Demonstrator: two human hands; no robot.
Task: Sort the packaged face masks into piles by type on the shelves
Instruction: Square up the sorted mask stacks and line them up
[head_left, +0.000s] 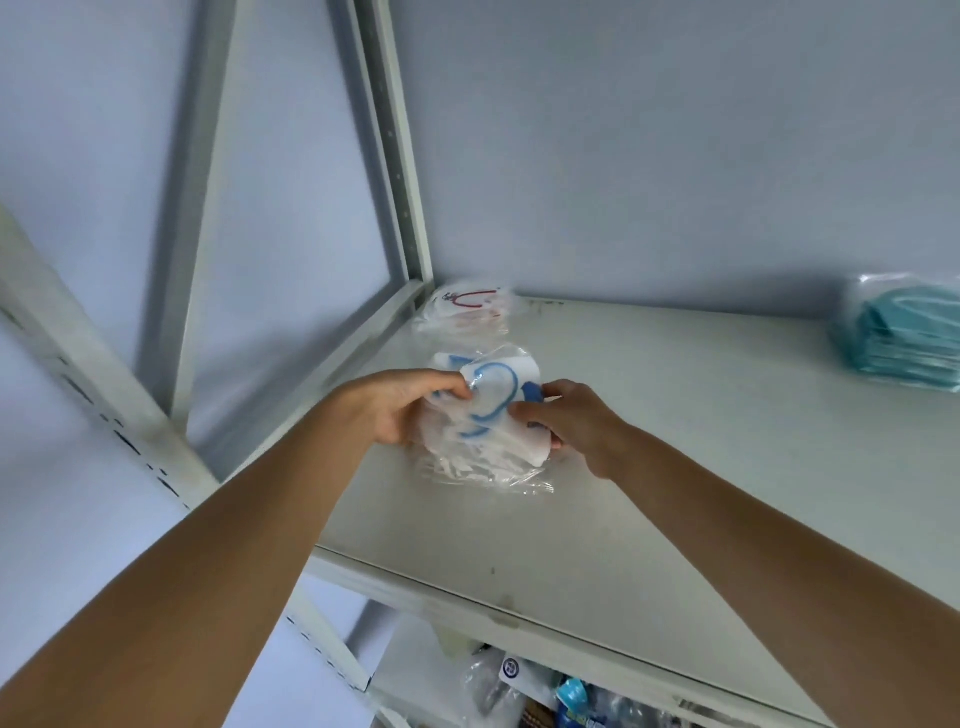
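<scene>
Holding the blue-strapped masks (488, 410) over the shelf (649, 441), left hand (400, 405) and right hand (566, 421) each pinching an edge, we risk the slick, crinkly film slipping and the soft white cups skidding toward the red-strapped pile (467, 312) (different type).

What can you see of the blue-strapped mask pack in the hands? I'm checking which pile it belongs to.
The blue-strapped mask pack is a clear, crinkled plastic bag of white masks with blue ear loops, slightly blurred. It sits on top of a small pile of similar clear packs on the white shelf, towards its left end. The left hand grips its left edge and the right hand pinches its right side. Any printing cannot be read.
</scene>
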